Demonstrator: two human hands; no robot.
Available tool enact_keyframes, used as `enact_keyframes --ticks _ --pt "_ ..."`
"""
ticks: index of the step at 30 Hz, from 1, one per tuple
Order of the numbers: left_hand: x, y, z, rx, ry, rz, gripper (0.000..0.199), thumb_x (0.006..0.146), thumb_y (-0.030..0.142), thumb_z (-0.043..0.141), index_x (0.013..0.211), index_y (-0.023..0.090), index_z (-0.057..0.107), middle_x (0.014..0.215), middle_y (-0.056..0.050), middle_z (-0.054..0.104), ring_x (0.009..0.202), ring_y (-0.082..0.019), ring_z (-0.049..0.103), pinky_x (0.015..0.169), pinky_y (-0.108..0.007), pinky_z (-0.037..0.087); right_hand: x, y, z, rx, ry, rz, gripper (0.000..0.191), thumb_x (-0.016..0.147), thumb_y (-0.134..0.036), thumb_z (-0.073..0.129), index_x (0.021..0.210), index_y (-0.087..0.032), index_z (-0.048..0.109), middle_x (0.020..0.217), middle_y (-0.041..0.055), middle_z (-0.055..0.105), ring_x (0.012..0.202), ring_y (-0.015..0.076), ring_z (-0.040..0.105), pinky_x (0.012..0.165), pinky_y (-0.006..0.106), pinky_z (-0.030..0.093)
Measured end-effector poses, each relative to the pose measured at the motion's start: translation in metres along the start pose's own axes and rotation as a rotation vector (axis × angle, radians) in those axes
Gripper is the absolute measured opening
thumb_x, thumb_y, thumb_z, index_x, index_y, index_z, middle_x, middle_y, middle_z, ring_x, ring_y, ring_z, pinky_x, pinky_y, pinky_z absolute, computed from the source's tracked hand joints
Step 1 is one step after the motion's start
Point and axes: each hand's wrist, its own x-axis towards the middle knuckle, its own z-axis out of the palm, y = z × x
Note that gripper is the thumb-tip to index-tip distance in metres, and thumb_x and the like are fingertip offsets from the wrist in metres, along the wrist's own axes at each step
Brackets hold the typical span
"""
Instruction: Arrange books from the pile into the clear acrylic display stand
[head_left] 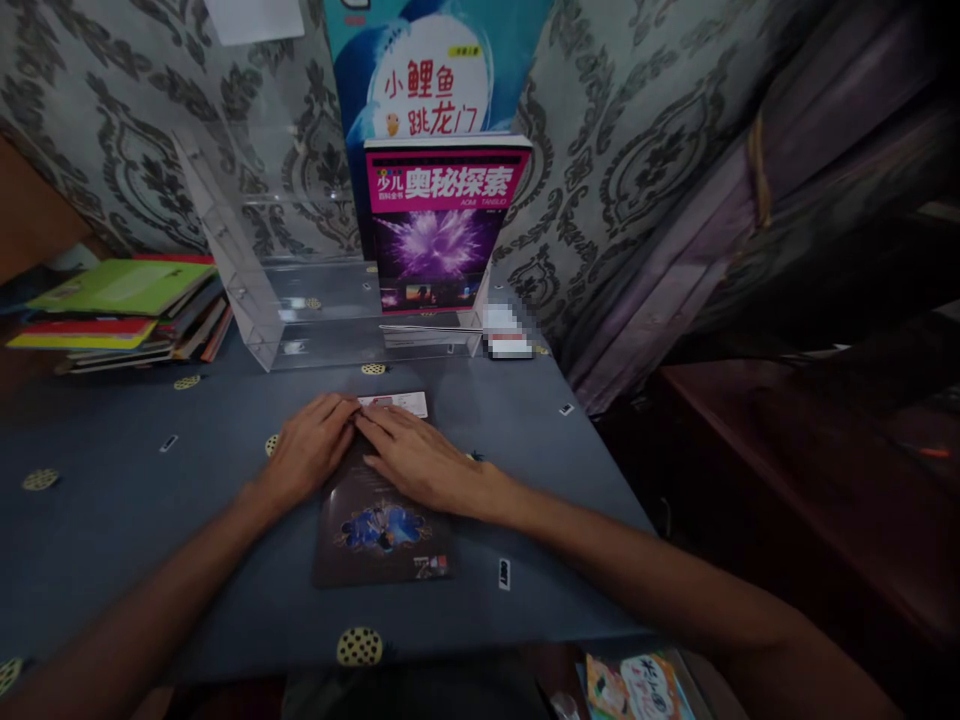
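A dark brown book with a blue picture lies flat on the blue patterned tablecloth, in front of the clear stand. My left hand rests palm down over its upper left edge. From the right, my right hand lies across its upper part, fingers extended. Both sets of fingertips meet near a white label at the book's top. Neither hand grips anything visible; the palms hide part of the cover.
The clear acrylic stand holds a magenta book and a large blue book. A stack of books is at the left. Another book lies below the front edge. Curtains hang behind.
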Motion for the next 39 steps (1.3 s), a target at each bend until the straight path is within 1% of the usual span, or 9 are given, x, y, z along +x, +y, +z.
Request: enact_keyframes --ticks 6,13,21,23,26,28,31,34,39 --pt "0.003 0.007 -0.004 0.052 -0.044 -0.033 0.031 0.103 0.029 0.036 0.110 0.016 0.064 0.112 -0.011 0.070 0.102 -0.026 0.065 0.089 -0.042 0.055 -0.026 0.042 0.000 -0.002 0.097 0.119 0.035 0.101 -0.020 0.044 0.132 -0.013 0.060 0.140 0.0175 0.060 0.136 0.0271 0.052 0.116 0.053 0.039" --pt "-0.002 0.043 0.000 0.249 -0.144 -0.091 0.057 0.102 0.049 0.039 0.137 0.007 0.053 0.142 -0.024 0.056 0.136 -0.036 0.051 0.103 -0.051 0.049 -0.030 0.061 -0.002 0.192 0.220 0.181 0.033 0.098 -0.018 0.047 0.122 -0.015 0.069 0.131 0.0136 0.067 0.123 0.0235 0.063 0.107 0.043 0.048" --pt "0.021 0.001 -0.018 0.228 -0.360 0.147 0.047 0.105 0.034 0.029 0.144 0.016 0.049 0.150 -0.013 0.052 0.139 -0.027 0.049 0.115 -0.052 0.039 -0.030 0.055 -0.017 0.466 0.254 0.384 0.030 0.099 -0.024 0.048 0.113 -0.015 0.073 0.101 0.0088 0.077 0.088 0.0191 0.072 0.081 0.032 0.053" --pt "0.027 0.011 -0.023 0.251 -0.367 0.104 0.043 0.104 0.030 0.031 0.137 0.015 0.054 0.145 -0.014 0.057 0.133 -0.028 0.054 0.110 -0.050 0.044 -0.028 0.060 -0.014 0.629 0.273 0.415 0.029 0.099 -0.025 0.048 0.108 -0.013 0.073 0.092 0.0087 0.077 0.080 0.0171 0.072 0.074 0.028 0.054" --pt "0.031 0.048 -0.026 0.286 -0.320 0.009 0.037 0.103 0.037 0.040 0.122 0.014 0.062 0.130 -0.015 0.065 0.116 -0.029 0.062 0.092 -0.044 0.056 -0.026 0.066 -0.009 0.825 0.318 0.458 0.027 0.099 -0.024 0.048 0.105 -0.012 0.072 0.088 0.0079 0.075 0.070 0.0131 0.072 0.062 0.022 0.054" --pt "0.032 0.075 -0.026 0.313 -0.309 0.013 0.037 0.100 0.044 0.046 0.112 0.014 0.064 0.119 -0.016 0.067 0.111 -0.031 0.062 0.082 -0.042 0.058 -0.025 0.069 -0.007 0.882 0.336 0.474 0.025 0.099 -0.024 0.048 0.104 -0.013 0.071 0.089 0.0073 0.074 0.067 0.0112 0.071 0.056 0.018 0.052" --pt "0.033 0.101 -0.022 0.415 -0.314 0.004 0.031 0.097 0.040 0.052 0.104 0.013 0.064 0.113 -0.018 0.067 0.103 -0.032 0.062 0.073 -0.041 0.058 -0.025 0.068 -0.008 0.895 0.350 0.482 0.024 0.099 -0.025 0.049 0.102 -0.013 0.070 0.090 0.0073 0.074 0.067 0.0103 0.071 0.052 0.016 0.050" --pt "0.034 0.108 -0.018 0.470 -0.343 -0.032 0.023 0.096 0.030 0.049 0.101 0.013 0.065 0.108 -0.018 0.068 0.098 -0.031 0.063 0.066 -0.037 0.057 -0.026 0.066 -0.010 0.894 0.362 0.488 0.023 0.100 -0.024 0.048 0.100 -0.013 0.069 0.089 0.0071 0.073 0.066 0.0101 0.071 0.049 0.014 0.049" --pt "0.038 0.109 -0.019 0.436 -0.394 -0.077 0.029 0.099 0.028 0.043 0.100 0.012 0.066 0.106 -0.019 0.069 0.097 -0.033 0.065 0.060 -0.036 0.055 -0.027 0.069 -0.011 0.907 0.372 0.480 0.024 0.101 -0.026 0.047 0.103 -0.013 0.067 0.091 0.0078 0.073 0.064 0.0095 0.071 0.045 0.013 0.048"
